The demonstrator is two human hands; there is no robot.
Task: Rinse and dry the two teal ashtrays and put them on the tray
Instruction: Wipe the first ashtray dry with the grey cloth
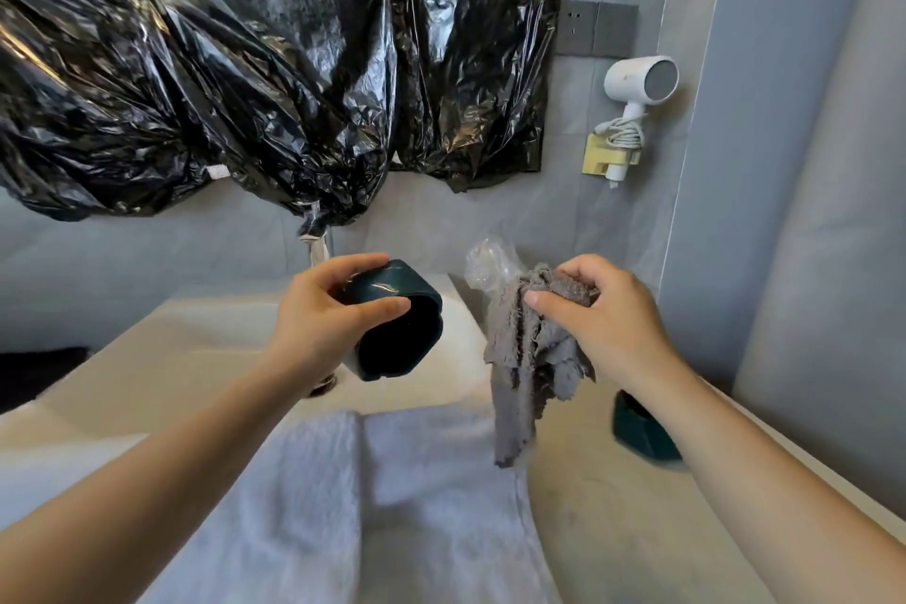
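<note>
My left hand (318, 314) grips a teal ashtray (399, 324) above the white sink (196, 358), tipped on its side with its hollow facing me. My right hand (598, 309) pinches a bunched grey cloth (524, 358) that hangs down over the counter, a little to the right of the ashtray and apart from it. The second teal ashtray (642, 432) stands on the counter at the right, partly hidden behind my right forearm. No tray is in view.
A white towel (392, 505) lies over the sink's front edge. The tap (318, 250) sticks out from under black plastic sheeting (245, 64) covering the wall. Crumpled clear plastic (490, 265) sits behind the cloth. A white hair dryer (637, 88) hangs on the right wall.
</note>
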